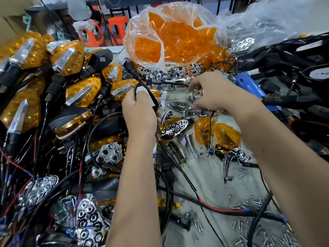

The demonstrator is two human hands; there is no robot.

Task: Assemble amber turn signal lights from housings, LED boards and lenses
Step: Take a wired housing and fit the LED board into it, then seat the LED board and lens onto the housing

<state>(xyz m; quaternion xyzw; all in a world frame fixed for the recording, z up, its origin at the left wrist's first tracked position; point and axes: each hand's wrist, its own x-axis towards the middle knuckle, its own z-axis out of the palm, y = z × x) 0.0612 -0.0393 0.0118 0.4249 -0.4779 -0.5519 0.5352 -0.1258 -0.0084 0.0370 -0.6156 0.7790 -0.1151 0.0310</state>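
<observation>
My left hand [138, 113] grips a black housing [145, 97] with a white LED board inside, held upright over the bench. My right hand [215, 91] pinches a chrome reflector piece [195, 97] with thin wires trailing from it, just right of the housing. Loose amber lenses [226, 134] and chrome honeycomb reflectors [175, 128] lie on the table below both hands. Another reflector [179, 105] rests between my hands.
Finished amber signals [67, 57] pile up at left. A plastic bag of amber lenses [169, 38] sits at the back. A blue tool [249, 86] lies at right, with black wiring behind. Screws [252, 229] scatter at front right; cables and reflectors [89, 220] clutter front left.
</observation>
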